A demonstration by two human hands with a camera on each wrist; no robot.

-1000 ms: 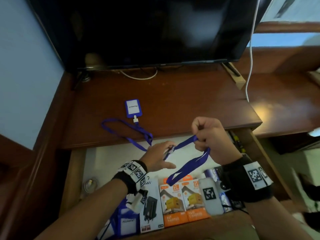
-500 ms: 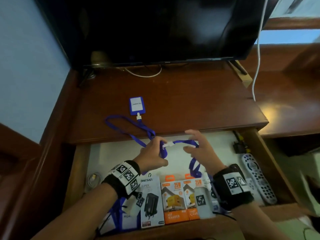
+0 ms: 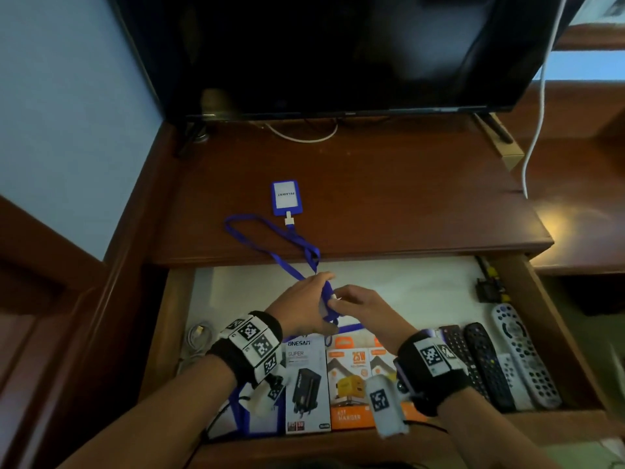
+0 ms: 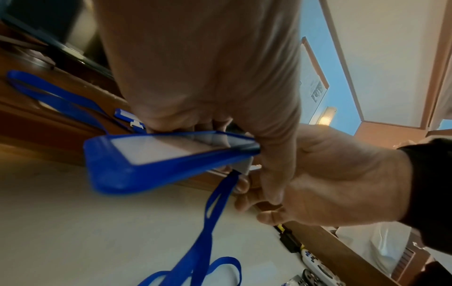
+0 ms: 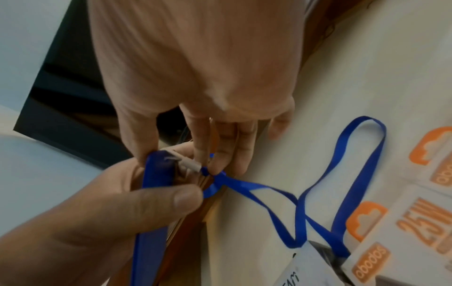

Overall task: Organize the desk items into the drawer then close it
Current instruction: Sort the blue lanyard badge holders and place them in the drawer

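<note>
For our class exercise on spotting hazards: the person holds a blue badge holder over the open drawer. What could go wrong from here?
1. The left hand grips the held badge holder and the right hand pinches by its clip; its lanyard dangles in loose loops and may tangle.
2. A second badge holder lies on the desk, its strap trailing over the edge near the hands; it could be dragged off.
3. A trailing strap may jam the drawer on closing.

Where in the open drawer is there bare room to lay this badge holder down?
The pale drawer floor is bare behind the charger boxes, from the coiled white cable rightward to the small black connector. The front row, boxes to remote controls, is crowded.
</note>
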